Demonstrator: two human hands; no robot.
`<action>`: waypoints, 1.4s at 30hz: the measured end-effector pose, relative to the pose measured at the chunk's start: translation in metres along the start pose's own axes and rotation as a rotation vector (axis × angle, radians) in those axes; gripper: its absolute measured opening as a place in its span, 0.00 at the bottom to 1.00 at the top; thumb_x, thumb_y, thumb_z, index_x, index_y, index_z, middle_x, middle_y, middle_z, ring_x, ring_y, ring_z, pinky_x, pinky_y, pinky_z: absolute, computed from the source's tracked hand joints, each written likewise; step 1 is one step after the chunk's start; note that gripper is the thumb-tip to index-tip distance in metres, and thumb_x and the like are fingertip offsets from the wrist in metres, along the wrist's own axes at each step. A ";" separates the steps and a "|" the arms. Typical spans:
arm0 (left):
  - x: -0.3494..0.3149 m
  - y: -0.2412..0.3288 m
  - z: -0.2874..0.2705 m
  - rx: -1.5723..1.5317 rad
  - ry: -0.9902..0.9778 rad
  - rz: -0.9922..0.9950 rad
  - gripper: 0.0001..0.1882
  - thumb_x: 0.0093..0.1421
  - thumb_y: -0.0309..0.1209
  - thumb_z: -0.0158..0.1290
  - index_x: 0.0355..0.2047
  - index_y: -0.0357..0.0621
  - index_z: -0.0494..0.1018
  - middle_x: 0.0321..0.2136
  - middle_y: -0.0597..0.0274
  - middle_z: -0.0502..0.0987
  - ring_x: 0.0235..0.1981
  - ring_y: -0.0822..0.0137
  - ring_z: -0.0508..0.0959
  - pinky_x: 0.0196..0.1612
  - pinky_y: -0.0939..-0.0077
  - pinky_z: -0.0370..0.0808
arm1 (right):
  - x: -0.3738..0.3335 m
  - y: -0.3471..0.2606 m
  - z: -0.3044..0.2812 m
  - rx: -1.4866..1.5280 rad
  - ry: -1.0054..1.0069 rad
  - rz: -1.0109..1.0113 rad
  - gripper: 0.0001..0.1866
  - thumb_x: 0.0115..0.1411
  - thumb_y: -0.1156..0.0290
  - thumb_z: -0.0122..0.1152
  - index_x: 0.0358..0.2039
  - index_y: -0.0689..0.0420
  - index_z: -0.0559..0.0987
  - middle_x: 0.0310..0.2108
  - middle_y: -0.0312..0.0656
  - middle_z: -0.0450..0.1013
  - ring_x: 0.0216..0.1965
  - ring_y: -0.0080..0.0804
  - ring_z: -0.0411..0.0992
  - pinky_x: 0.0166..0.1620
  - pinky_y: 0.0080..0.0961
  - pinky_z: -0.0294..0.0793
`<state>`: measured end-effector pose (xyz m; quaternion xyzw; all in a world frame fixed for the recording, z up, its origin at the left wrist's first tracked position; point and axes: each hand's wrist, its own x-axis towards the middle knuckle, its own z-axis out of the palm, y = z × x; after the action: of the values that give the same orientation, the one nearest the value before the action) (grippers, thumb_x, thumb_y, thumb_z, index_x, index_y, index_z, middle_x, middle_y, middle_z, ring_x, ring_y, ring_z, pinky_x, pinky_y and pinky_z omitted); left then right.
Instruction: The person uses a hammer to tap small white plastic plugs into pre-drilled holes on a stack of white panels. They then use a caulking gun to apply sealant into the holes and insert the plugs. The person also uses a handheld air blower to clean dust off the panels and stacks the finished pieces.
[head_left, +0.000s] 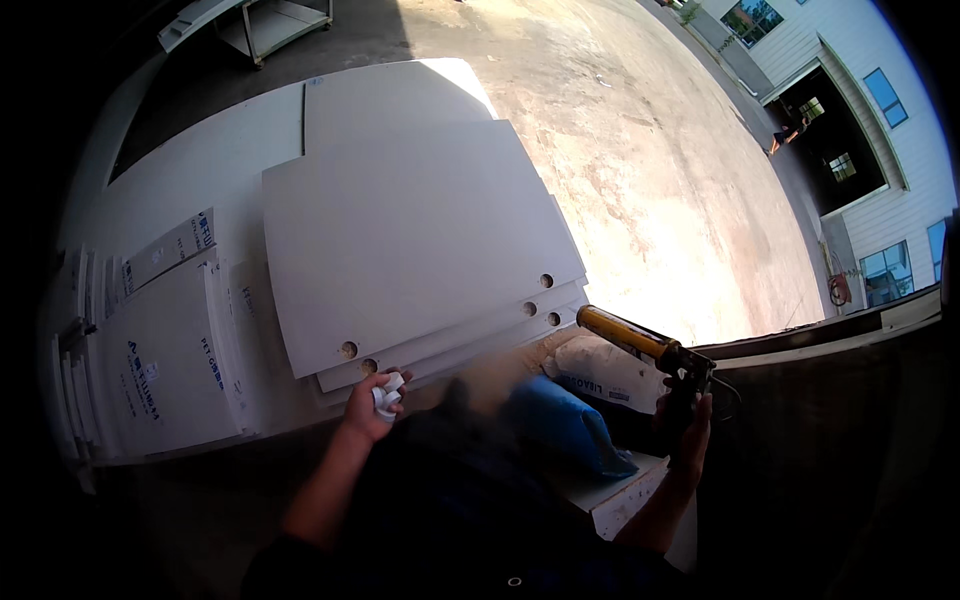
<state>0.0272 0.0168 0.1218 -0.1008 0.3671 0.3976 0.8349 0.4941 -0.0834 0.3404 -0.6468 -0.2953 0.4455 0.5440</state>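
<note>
Head view, looking down over both forearms. The left hand (368, 408) is curled nearly closed around a small crumpled white wad (387, 396), cloth or paper, which shows between its fingers. Just above this hand lies a fanned stack of flat pale-grey rectangular panels (410, 230), each with round holes drilled near its lower edge; the hand sits just below the lowest panel's corner, and whether it touches cannot be told. The stack rests on a broad white surface (200, 180), with printed white sheets (165, 360) further to the left of the left hand.

The right hand (690, 425) is wrapped closed about the dark handle of a caulking gun with a yellow-brown cylindrical barrel (635, 340); the barrel slants up and leftward from the hand, its tip near the right corner of the panel stack. Between the two hands lie a blurred blue bag-like object (565, 425) and, just above it, a pale filled sack (605, 370). Beyond the right hand spreads sunlit concrete floor (640, 150), bordered by a white building with windows (880, 130).
</note>
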 end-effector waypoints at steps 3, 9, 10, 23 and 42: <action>0.003 -0.002 -0.003 -0.012 0.021 0.022 0.13 0.60 0.31 0.51 0.46 0.45 0.72 0.50 0.51 0.78 0.36 0.68 0.78 0.25 0.80 0.69 | 0.025 -0.034 0.042 -0.528 -0.285 -0.417 0.29 0.57 0.51 0.66 0.50 0.61 0.76 0.27 0.38 0.71 0.22 0.24 0.68 0.28 0.22 0.69; 0.018 -0.027 -0.024 -0.032 0.082 0.148 0.13 0.59 0.33 0.53 0.44 0.47 0.74 0.38 0.61 0.80 0.35 0.68 0.78 0.24 0.77 0.67 | 0.144 0.042 0.185 -1.181 -0.397 -1.043 0.18 0.52 0.74 0.68 0.45 0.54 0.76 0.33 0.41 0.72 0.37 0.44 0.72 0.41 0.39 0.69; 0.015 -0.031 -0.029 -0.061 0.098 0.170 0.14 0.59 0.32 0.52 0.45 0.47 0.74 0.42 0.59 0.79 0.35 0.69 0.78 0.25 0.79 0.68 | 0.171 0.064 0.200 -1.261 -0.459 -1.101 0.18 0.53 0.71 0.67 0.46 0.54 0.75 0.34 0.40 0.71 0.38 0.41 0.71 0.41 0.38 0.68; -0.053 -0.050 -0.087 -0.413 0.349 0.516 0.11 0.61 0.34 0.54 0.43 0.48 0.73 0.39 0.60 0.81 0.31 0.70 0.80 0.21 0.81 0.68 | 0.217 0.149 0.297 -1.319 -0.609 -1.104 0.43 0.46 0.69 0.75 0.63 0.53 0.67 0.60 0.55 0.62 0.65 0.56 0.57 0.66 0.51 0.55; 0.018 0.049 -0.147 0.096 0.588 0.496 0.16 0.60 0.33 0.51 0.47 0.40 0.74 0.41 0.60 0.83 0.34 0.70 0.80 0.21 0.81 0.66 | 0.141 0.236 0.326 -1.212 -0.803 -0.893 0.52 0.47 0.69 0.74 0.71 0.47 0.58 0.73 0.56 0.47 0.73 0.58 0.46 0.71 0.52 0.48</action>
<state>-0.0802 -0.0076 0.0109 -0.0794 0.6222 0.5240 0.5761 0.2373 0.1277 0.0725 -0.4421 -0.8806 0.1496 0.0826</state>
